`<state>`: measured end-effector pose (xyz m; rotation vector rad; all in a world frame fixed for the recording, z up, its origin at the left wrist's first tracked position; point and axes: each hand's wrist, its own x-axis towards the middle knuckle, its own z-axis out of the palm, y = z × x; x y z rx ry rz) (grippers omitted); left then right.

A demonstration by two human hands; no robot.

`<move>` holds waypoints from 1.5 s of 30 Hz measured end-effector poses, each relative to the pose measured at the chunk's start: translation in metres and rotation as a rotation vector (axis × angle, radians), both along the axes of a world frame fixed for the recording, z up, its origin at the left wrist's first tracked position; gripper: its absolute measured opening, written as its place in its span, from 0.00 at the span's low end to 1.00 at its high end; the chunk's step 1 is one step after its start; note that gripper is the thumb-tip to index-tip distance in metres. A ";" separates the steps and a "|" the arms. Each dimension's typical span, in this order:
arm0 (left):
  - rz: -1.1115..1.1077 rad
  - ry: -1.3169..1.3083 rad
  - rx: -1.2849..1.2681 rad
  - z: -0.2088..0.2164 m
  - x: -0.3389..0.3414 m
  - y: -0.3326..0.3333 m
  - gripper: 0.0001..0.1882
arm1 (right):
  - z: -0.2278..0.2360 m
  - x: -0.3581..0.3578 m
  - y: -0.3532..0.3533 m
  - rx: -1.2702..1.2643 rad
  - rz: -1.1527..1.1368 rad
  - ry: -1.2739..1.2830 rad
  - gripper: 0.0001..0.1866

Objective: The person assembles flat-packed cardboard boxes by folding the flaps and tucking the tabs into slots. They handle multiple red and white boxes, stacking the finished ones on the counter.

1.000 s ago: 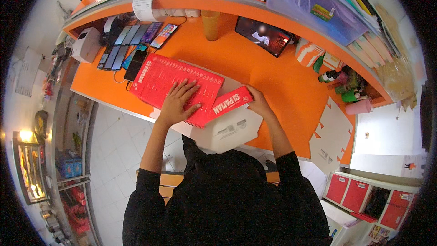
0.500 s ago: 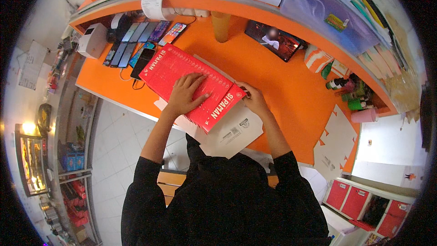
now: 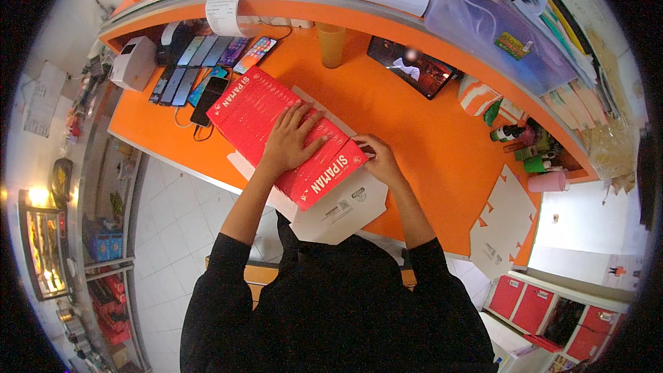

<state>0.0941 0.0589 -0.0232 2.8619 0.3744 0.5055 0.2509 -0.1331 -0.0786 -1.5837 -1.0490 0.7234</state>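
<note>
The orange desk (image 3: pixel 431 159) carries white cardboard (image 3: pixel 342 217), phones (image 3: pixel 184 85), 1 cup (image 3: pixel 331 47), 1 tablet (image 3: pixel 407 69) and apparently 1 printer (image 3: pixel 135 62).

There's red cardboard (image 3: pixel 252 114), white-lettered, lying aslant at the table's (image 3: pixel 428 166) near edge, atop pale printed cardboard (image 3: pixel 345 217).

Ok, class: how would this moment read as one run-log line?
left hand: flat on red box | right hand: at box's right corner | nearby: dark phone
</note>
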 end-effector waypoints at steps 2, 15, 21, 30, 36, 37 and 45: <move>0.005 0.005 -0.003 0.001 0.001 0.001 0.30 | 0.006 0.003 -0.003 -0.027 0.034 -0.005 0.24; 0.018 0.007 0.034 0.000 0.001 0.000 0.30 | 0.008 0.020 -0.006 -0.016 0.247 0.094 0.30; 0.013 0.015 0.064 -0.001 0.002 -0.001 0.30 | -0.009 0.019 -0.006 0.019 0.313 0.131 0.31; -0.009 0.062 0.086 -0.001 0.000 -0.001 0.31 | -0.024 0.008 0.001 -0.064 0.131 0.182 0.24; -0.009 0.043 0.087 0.000 0.000 0.000 0.30 | -0.049 -0.004 -0.003 -0.085 -0.044 -0.004 0.19; -0.007 0.041 0.087 0.000 0.000 0.000 0.30 | -0.044 -0.006 -0.002 -0.137 -0.041 -0.080 0.19; -0.062 0.021 0.086 0.005 -0.001 0.000 0.29 | -0.057 0.004 -0.001 -0.122 0.079 0.196 0.20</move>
